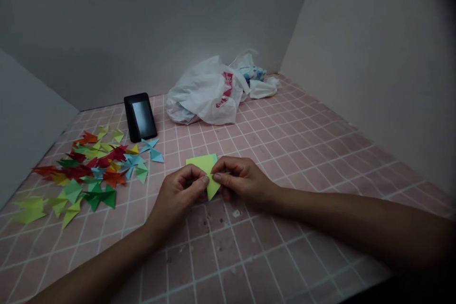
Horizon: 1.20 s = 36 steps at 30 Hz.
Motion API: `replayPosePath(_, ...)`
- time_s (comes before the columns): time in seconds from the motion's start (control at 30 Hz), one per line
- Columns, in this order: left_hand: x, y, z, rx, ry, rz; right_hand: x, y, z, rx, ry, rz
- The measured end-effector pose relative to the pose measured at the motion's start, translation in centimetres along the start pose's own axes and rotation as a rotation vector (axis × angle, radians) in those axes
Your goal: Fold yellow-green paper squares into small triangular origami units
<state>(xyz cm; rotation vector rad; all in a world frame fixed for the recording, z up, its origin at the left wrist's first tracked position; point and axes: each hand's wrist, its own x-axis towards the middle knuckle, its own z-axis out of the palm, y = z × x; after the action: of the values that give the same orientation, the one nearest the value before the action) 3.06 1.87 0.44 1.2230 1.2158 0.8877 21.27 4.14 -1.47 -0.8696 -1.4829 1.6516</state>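
A small piece of folded yellow-green paper [213, 188], pointed at its lower end, is pinched between my two hands at the centre of the head view. My left hand [181, 190] grips its left side with thumb and forefinger. On the other side, my right hand [244, 181] closes thumb and fingers on its upper right part. Just behind lies a stack of square paper sheets [199, 160], yellow on top with a pale green edge showing. My fingers partly cover the stack and the folded piece.
Many-coloured folded paper pieces [94, 171] are spread at the left. Behind them a dark phone-like device [141, 118] stands tilted. A white plastic bag [210, 90] and crumpled packaging [258, 80] lie near the back wall. Pink tiled-pattern cloth [285, 152] covers the surface, between walls.
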Motion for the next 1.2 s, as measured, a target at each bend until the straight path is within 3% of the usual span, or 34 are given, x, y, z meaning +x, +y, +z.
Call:
replayPosePath(0.13,0.02,-0.08,0.05,-0.003,0.001,0.008,0.06,-0.06,-0.09,0.003,-0.007,-0.001)
replayPosePath(0.47,-0.03,-0.33,-0.21,0.278,0.0,0.164,-0.01,-0.02,-0.17,0.06,-0.083,0.081)
replayPosePath(0.8,-0.14,-0.04,-0.02,0.281,-0.007,0.173,0.01,-0.36,-0.14,0.009,-0.081,0.092)
replayPosePath(1.2,0.12,-0.46,0.09,0.012,-0.066,0.031,0.14,-0.18,-0.31,-0.352,-0.014,-0.242)
